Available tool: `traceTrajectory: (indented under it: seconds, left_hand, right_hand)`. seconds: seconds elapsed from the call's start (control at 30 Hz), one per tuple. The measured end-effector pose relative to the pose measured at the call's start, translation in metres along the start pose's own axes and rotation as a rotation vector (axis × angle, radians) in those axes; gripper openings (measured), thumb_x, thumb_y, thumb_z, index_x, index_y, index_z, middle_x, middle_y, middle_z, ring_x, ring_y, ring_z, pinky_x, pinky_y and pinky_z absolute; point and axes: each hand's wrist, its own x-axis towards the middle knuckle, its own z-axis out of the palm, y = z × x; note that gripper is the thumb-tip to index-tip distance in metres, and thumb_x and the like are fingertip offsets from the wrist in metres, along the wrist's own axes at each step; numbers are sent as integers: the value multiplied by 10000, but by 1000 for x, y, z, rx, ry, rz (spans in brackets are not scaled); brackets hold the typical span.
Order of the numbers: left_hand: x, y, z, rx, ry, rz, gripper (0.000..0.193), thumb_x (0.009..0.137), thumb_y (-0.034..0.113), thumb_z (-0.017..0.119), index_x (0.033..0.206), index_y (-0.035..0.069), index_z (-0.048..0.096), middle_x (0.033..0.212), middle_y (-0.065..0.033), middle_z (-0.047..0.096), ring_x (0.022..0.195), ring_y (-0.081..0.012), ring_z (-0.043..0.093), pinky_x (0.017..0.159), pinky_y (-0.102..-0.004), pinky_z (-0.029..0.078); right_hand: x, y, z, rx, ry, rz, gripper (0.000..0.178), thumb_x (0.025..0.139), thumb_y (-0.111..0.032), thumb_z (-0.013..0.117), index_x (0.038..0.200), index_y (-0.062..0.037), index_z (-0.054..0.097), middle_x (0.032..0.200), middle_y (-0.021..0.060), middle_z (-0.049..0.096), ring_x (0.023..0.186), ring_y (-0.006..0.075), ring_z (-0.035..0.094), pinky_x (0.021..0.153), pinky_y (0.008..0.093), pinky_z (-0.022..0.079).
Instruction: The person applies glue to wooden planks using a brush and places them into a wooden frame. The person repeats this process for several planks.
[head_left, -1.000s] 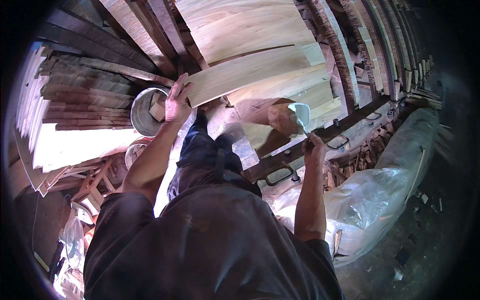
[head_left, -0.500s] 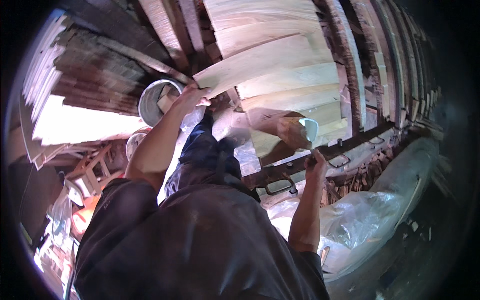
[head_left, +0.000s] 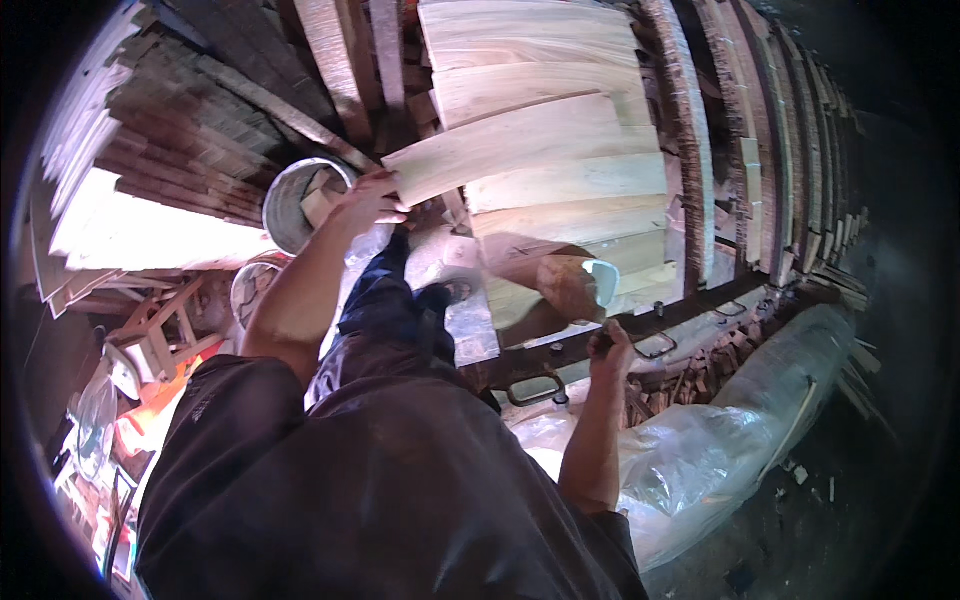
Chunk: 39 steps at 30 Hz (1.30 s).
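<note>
My left hand (head_left: pixel 368 200) is closed on the near left end of a pale wooden board (head_left: pixel 510 145). That board lies slanted across a row of similar pale boards (head_left: pixel 570 190). My right hand (head_left: pixel 612 345), fingers curled together, is beside the dark metal bar (head_left: pixel 530 362) at the near edge of the boards. Whether anything is in its fingers cannot be made out. Just beyond it sits a brownish shape with a white rim (head_left: pixel 603 283), too unclear to name. A dark shadow falls over the boards there.
A bucket with wood offcuts (head_left: pixel 290 210) stands by my left forearm. Stacked planks (head_left: pixel 180 140) lie at far left, long upright-edged timbers (head_left: pixel 690 150) at right. Clear plastic sheeting (head_left: pixel 690 455) and small wood scraps (head_left: pixel 690 375) lie near right. Metal handles (head_left: pixel 537 390) stick out from the bar.
The whole view has shifted slightly, so the surroundings appear farther left. My left hand keeps its hold on the board, and my right hand stays curled near the bar.
</note>
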Motion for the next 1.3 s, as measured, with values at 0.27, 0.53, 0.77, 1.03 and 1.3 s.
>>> traceTrajectory:
  seconds: [0.27, 0.53, 0.77, 1.03, 1.3]
  left_hand:
    - [-15, 47, 25, -182, 111, -326, 924, 850, 791, 330, 1429, 71, 361, 1394, -294, 418, 1220, -503, 452, 1004, -614, 362]
    - [-11, 42, 78, -165, 252, -122, 534, 911, 368, 606, 1333, 63, 485, 1294, -178, 535, 1180, -366, 537, 979, -614, 405]
    - [-46, 8, 78, -202, 64, 283, 358, 861, 38, 636, 1213, -11, 595, 1169, -121, 641, 1092, -281, 613, 942, -425, 492]
    - [-225, 13, 118, 183, 90, 647, 427, 802, 24, 662, 1222, -10, 593, 1168, -68, 645, 1092, -184, 564, 980, -328, 416]
    - [-331, -33, 87, 1071, 447, 1611, 326, 699, 6, 742, 1018, 31, 683, 1163, -142, 664, 1126, -338, 604, 957, -432, 486]
  right_hand:
    - [-6, 0, 21, -180, 97, -191, 36, 828, -41, 648, 854, -21, 634, 630, 41, 557, 491, 158, 506, 441, 289, 407]
    - [-27, -15, 24, -773, 112, -647, 385, 830, 22, 650, 1210, 3, 589, 1085, 87, 571, 867, 151, 561, 743, 275, 492]
    - [-151, -68, 90, -598, -228, -805, 392, 836, 27, 634, 1224, 21, 578, 1117, 142, 615, 955, 199, 621, 827, 311, 500]
    - [-157, -17, 206, -20, -760, -66, 796, 928, -309, 605, 1462, 93, 173, 1409, 304, 373, 1293, 407, 401, 1080, 514, 349]
    - [-212, 4, 256, 622, -1307, 105, 903, 725, -433, 797, 1436, -71, 373, 1471, 215, 354, 1388, 405, 273, 1174, 560, 148]
